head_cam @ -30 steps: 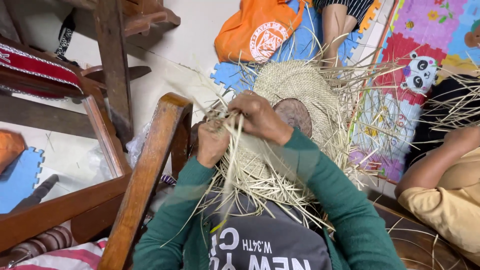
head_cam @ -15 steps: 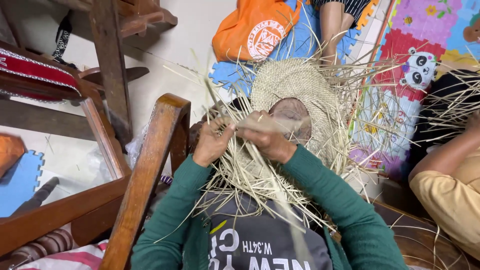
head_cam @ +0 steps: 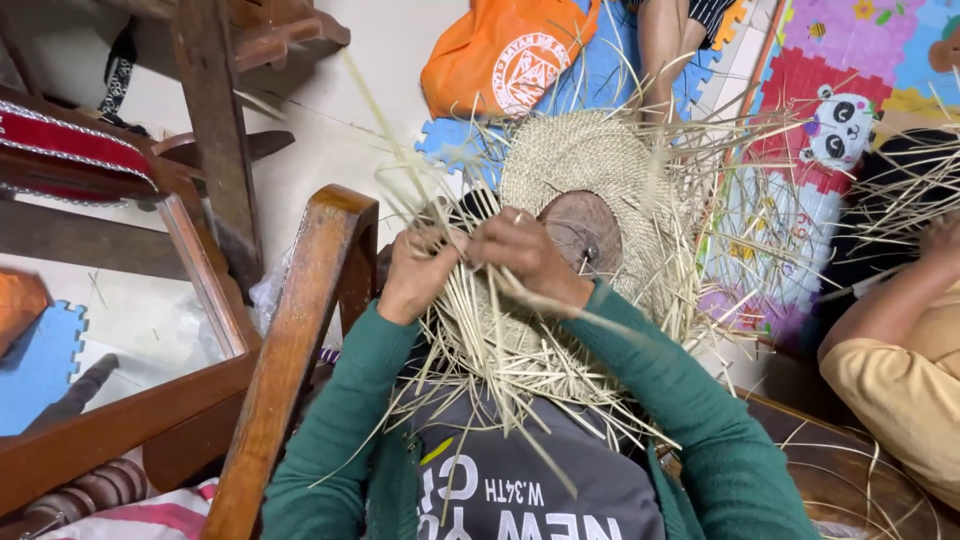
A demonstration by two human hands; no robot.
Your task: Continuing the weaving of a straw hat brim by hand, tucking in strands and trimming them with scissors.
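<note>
Overhead, straw strands fanning toward lap.

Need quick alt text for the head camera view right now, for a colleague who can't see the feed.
Two hands in green sleeves, the left hand and right hand, pinch pale straw strands at the edge of a half-woven straw hat stretched over a round wooden form. A wooden chair frame stands on the left, an orange bag lies on the floor beyond, and another person's arm shows at the right.
</note>
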